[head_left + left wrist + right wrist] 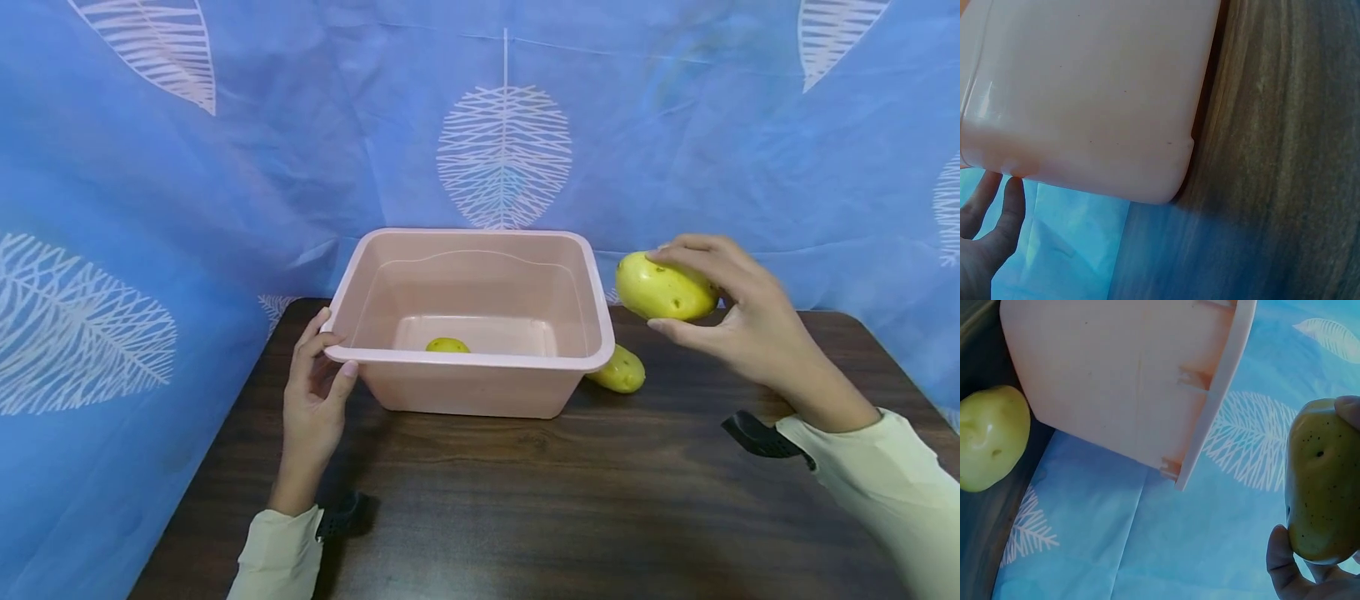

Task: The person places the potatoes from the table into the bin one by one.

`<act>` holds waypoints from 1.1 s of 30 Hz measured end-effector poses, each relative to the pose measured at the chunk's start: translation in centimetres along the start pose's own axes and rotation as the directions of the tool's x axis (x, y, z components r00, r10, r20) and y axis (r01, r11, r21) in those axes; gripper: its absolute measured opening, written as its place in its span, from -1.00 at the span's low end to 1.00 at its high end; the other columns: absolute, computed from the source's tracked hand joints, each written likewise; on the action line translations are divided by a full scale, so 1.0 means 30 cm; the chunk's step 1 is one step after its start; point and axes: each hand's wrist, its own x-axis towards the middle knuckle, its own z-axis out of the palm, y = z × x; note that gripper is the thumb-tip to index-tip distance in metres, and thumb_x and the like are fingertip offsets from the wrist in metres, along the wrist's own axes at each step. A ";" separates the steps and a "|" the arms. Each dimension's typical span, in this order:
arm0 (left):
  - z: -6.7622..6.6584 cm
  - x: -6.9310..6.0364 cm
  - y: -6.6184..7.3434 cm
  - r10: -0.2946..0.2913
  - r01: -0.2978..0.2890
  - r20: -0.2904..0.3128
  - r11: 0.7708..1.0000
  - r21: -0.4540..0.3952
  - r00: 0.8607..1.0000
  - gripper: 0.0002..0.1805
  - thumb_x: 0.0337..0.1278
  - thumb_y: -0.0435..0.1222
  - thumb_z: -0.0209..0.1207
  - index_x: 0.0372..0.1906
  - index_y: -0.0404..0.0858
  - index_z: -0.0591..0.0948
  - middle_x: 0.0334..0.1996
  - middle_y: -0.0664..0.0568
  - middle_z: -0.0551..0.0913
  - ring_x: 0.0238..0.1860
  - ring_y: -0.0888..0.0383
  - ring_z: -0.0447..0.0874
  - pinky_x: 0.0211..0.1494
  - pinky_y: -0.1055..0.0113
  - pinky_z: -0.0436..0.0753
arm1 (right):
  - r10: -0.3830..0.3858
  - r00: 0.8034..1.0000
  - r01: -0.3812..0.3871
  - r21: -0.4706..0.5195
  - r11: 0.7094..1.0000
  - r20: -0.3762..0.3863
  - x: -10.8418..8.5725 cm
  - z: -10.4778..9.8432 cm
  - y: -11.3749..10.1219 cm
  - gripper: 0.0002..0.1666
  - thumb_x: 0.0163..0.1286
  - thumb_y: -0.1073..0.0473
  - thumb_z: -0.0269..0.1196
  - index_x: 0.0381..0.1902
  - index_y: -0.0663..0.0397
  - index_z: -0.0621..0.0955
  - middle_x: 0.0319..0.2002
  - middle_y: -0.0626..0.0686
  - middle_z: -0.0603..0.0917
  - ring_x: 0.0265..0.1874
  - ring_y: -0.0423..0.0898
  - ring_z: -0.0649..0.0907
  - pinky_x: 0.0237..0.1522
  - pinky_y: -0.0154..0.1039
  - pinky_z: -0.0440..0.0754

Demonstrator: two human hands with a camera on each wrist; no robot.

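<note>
A pink plastic basin [480,387] stands on the table, with part of one yellow potato [447,345] showing above its near rim. My left hand [311,400] grips the basin's front left corner, thumb on the near side and fingers over the rim. To the right of the basin, my right hand [738,312] holds a second potato [666,287] in the air between thumb and fingers. That potato, speckled with dark eyes, also shows in the right wrist view [1322,481]. A third potato [621,370] lies on the table against the basin's right side, partly hidden by it.
The dark wooden table [525,500] reaches back to a blue cloth [322,150] with white leaf prints, which hangs behind and to the left. Black straps [765,435] are worn at both wrists, over pale sleeves.
</note>
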 end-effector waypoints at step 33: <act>-0.003 -0.002 0.005 -0.013 0.013 0.006 1.000 0.006 1.000 -0.59 0.41 -0.50 0.21 0.29 -0.37 0.48 0.62 0.21 0.24 0.56 -0.05 0.31 0.36 0.45 0.46 | 0.052 0.998 -0.058 0.148 0.987 0.043 0.113 0.013 -0.039 -0.19 0.16 0.38 0.54 0.36 -0.18 0.61 0.30 -0.21 0.52 0.17 -0.22 0.49 -0.03 -0.58 0.50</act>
